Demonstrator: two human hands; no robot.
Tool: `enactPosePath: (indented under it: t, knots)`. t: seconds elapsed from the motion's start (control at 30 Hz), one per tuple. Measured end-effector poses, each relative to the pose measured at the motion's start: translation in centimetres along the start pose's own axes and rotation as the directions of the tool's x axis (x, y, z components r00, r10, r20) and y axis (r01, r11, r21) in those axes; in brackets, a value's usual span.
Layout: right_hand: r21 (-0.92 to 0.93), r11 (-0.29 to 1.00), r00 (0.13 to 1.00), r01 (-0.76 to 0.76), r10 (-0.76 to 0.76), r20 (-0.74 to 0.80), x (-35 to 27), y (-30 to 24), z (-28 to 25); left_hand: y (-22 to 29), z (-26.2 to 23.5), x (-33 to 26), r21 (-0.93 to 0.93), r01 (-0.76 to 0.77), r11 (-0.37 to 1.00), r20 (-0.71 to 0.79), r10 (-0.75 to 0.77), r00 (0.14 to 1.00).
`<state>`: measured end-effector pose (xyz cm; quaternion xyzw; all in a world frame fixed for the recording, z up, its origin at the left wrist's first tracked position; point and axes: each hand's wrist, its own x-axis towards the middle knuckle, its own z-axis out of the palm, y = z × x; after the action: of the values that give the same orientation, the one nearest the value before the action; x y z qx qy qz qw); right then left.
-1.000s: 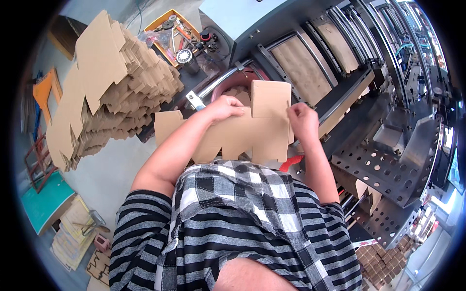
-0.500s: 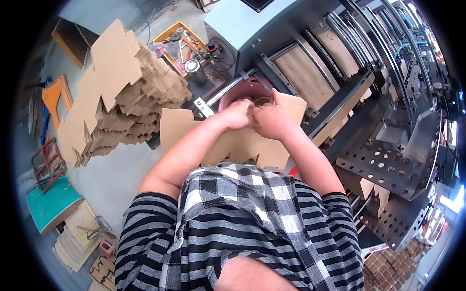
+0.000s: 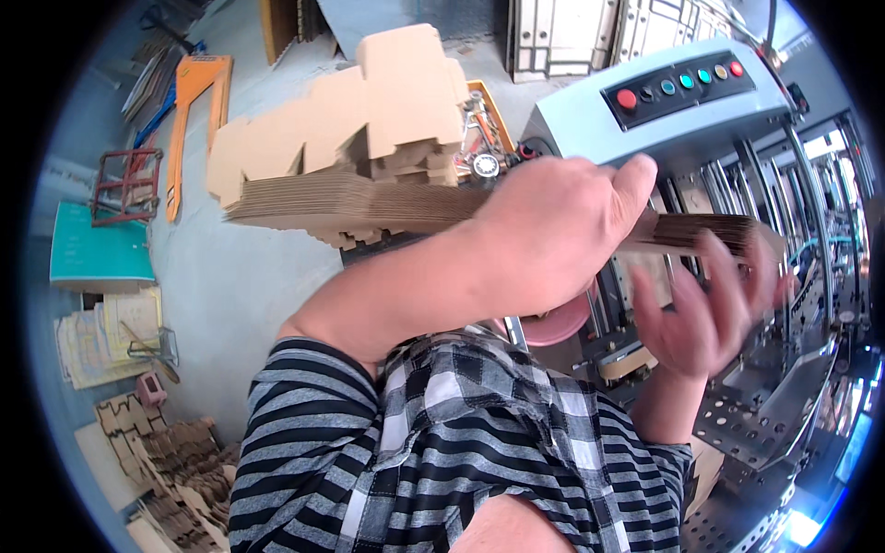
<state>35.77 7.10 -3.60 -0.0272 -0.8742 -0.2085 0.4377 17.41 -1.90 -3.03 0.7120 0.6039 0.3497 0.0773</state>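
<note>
A thick stack of flat brown cardboard blanks [image 3: 369, 203] is raised across the front of me, its layered edges facing me. My left hand [image 3: 562, 226] is closed on the middle of the stack, knuckles up and thumb pointing right. Near the stack's right end is my right hand [image 3: 696, 318], smeared by motion, with its fingers spread apart. Whether its fingertips touch the cardboard I cannot tell. A larger pile of cut cardboard blanks [image 3: 410, 88] shows behind the stack on the left; where the two divide is partly hidden.
Ahead on the right stands a machine with a button panel [image 3: 682, 85] and rails. A pink tub [image 3: 558, 324] sits below my hands. A yellow tool tray [image 3: 502, 120] lies behind the pile. At left are an orange pallet jack [image 3: 203, 78] and a green-topped box [image 3: 97, 241].
My hands were together over a cardboard blank above the pink tub. Now they are apart, with the left hand gripping a thick stack and the right hand open. The view has swung.
</note>
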Motion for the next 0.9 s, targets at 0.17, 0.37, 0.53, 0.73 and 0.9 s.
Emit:
enactPosePath:
  t: [0.17, 0.37, 0.53, 0.73, 0.9]
  knots:
    - [0.225, 0.938, 0.89, -0.263, 0.326, -0.318, 1.3, 2.7, 2.5, -1.0, -8.7, -1.4, 0.355, -0.151, 0.923, -0.172, 0.223, 0.96]
    - [0.901, -0.203, 0.668, -0.384, 0.613, 0.423, 6.2, 0.7, 13.7, -6.3, -17.4, -3.9, 0.306, -0.011, 0.952, -0.166, 0.065, 0.984]
    - [0.878, -0.142, 0.746, -0.456, 0.477, 0.465, 11.2, -3.0, 20.7, -12.6, -20.1, -6.2, 0.185, 0.246, 0.951, -0.241, -0.199, 0.95]
    - [0.809, 0.1, 0.754, -0.579, 0.443, 0.485, 13.1, -3.8, 23.9, -18.2, -19.9, -9.0, 0.146, 0.387, 0.91, -0.319, -0.327, 0.889]
    - [0.821, 0.07, 0.766, -0.567, 0.41, 0.494, 12.2, -3.0, 24.3, -17.7, -20.3, -10.0, 0.311, 0.612, 0.727, -0.517, -0.411, 0.751]
